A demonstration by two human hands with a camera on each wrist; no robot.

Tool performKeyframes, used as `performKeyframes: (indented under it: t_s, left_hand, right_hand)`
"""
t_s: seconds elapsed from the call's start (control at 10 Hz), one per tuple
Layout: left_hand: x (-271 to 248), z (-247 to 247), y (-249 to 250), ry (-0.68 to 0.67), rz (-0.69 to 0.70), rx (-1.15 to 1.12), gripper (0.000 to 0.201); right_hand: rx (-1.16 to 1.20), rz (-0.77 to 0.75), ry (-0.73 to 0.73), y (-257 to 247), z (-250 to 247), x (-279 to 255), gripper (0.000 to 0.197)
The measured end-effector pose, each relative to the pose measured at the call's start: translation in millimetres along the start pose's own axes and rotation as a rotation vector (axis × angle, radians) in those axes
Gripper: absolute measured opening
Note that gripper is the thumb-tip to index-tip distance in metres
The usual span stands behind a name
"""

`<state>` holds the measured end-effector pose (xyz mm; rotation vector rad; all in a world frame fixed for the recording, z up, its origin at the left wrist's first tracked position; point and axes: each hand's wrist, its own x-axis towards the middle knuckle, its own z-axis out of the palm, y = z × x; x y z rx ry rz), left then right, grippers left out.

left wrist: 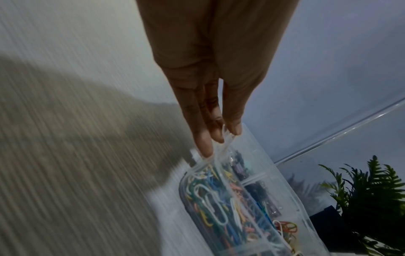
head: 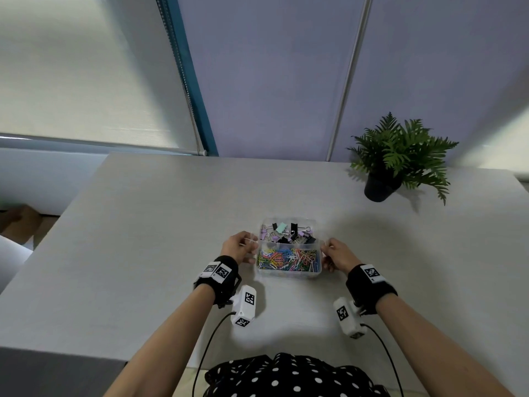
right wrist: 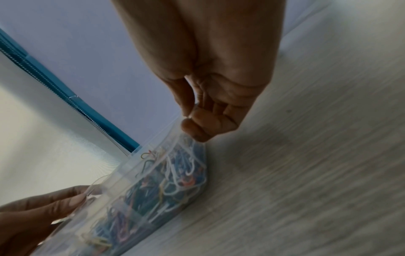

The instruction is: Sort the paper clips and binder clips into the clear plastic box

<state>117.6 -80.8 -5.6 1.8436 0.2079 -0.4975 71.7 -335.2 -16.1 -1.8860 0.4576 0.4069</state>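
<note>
The clear plastic box [head: 289, 273] stands in the middle of the table. Its far compartment holds black, purple and mint binder clips [head: 287, 233], and its near one holds a heap of coloured paper clips [head: 287, 259]. My left hand [head: 253, 245] is at the box's left side. There its fingertips [left wrist: 217, 138] pinch a clear edge of the box [left wrist: 285, 173] above the paper clips [left wrist: 219, 207]. My right hand [head: 325, 252] is at the right side, and its curled fingers [right wrist: 192, 128] pinch the rim of the box [right wrist: 140, 166]. The left hand [right wrist: 54, 204] shows beyond the box.
A potted fern [head: 400, 156] stands at the back right of the white table [head: 171, 224], close to the wall. The left table edge drops off toward the floor. Cables run from both wrist cameras back to my body.
</note>
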Motion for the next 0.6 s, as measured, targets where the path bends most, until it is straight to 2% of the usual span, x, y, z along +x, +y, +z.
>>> performKeyframes:
  t_s: [0.4,0.6]
  left_hand:
    - [-2.6,-1.6,1.3,-0.018,0.006,0.016,0.014]
    - [-7.6,-20.4,-9.4,-0.020,0.067,-0.021,0.010]
  right_hand:
    - [-0.038,-0.003,0.000,2.3,-2.3,-0.5,0.027]
    - [-0.139,-0.078,0.077,14.3,-16.3,-22.4,0.020]
